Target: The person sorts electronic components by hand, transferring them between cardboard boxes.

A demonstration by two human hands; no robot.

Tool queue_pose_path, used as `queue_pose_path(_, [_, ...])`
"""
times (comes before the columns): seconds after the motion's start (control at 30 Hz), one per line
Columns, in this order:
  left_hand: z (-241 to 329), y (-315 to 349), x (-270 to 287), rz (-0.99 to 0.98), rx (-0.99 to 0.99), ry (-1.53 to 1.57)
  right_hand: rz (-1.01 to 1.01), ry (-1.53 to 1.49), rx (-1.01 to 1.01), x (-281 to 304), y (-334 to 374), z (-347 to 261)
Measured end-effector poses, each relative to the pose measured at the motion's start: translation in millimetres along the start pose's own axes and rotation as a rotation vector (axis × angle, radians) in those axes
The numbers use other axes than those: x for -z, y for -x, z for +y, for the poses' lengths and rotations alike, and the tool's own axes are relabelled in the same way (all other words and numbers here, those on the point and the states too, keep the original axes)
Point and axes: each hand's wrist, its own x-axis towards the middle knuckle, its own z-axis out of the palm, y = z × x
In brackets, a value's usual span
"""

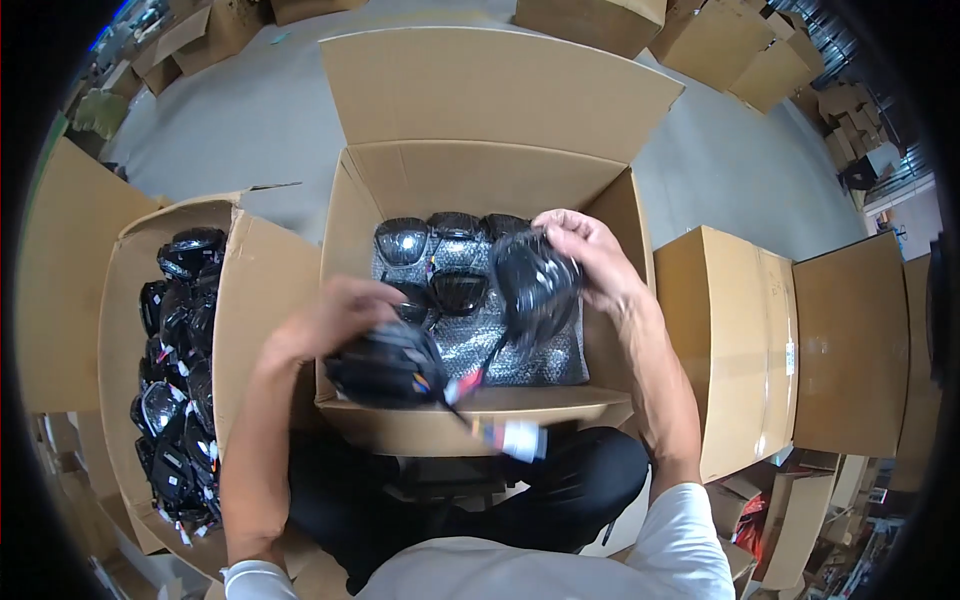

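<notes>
My right hand [592,258] grips a glossy black, rounded lamp-like unit [537,287] over the right part of an open cardboard box [490,160]. A second black unit [388,365], blurred by motion, is in my left hand [345,315] over the box's near left corner. Its cable trails to the right and ends in a white connector or tag [522,440], also smeared. Inside the box, several similar black units [458,291] sit in rows on a sheet of bubble wrap [470,345]. The unit in my right hand partly covers those at the back right.
At my left, a tall open carton [225,300] is filled with more black units [180,330] and their wires. A closed carton [750,350] stands at my right. Further boxes [720,45] line the grey floor [240,120] beyond. Below the box are my knees [590,470].
</notes>
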Motion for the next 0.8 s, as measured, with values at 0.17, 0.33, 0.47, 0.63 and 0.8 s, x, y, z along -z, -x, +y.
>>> queue_pose_path(0.17, [-7.1, 5.0, 20.6, 0.289, 0.071, -0.004, 0.347, 0.122, -0.498, 139.3, -59.2, 133.0])
queue_pose_path(0.33, [-5.8, 11.7, 9.4, 0.332, -0.037, -0.139, 0.586, 0.105, -0.438, 170.5, -76.3, 197.2])
queue_pose_path(0.47, [-4.9, 16.2, 3.0, 0.357, -0.026, -0.182, 0.32, -0.115, -0.503, 148.9, -75.2, 216.4])
queue_pose_path(0.63, [-2.6, 12.3, -1.0, 0.364, -0.023, -0.185, 0.165, -0.192, -0.493, 146.2, -85.0, 237.1])
queue_pose_path(0.8, [-2.4, 19.6, -1.8, 0.384, -0.013, -0.238, 0.367, -0.1, -0.398, 170.3, -87.8, 243.4])
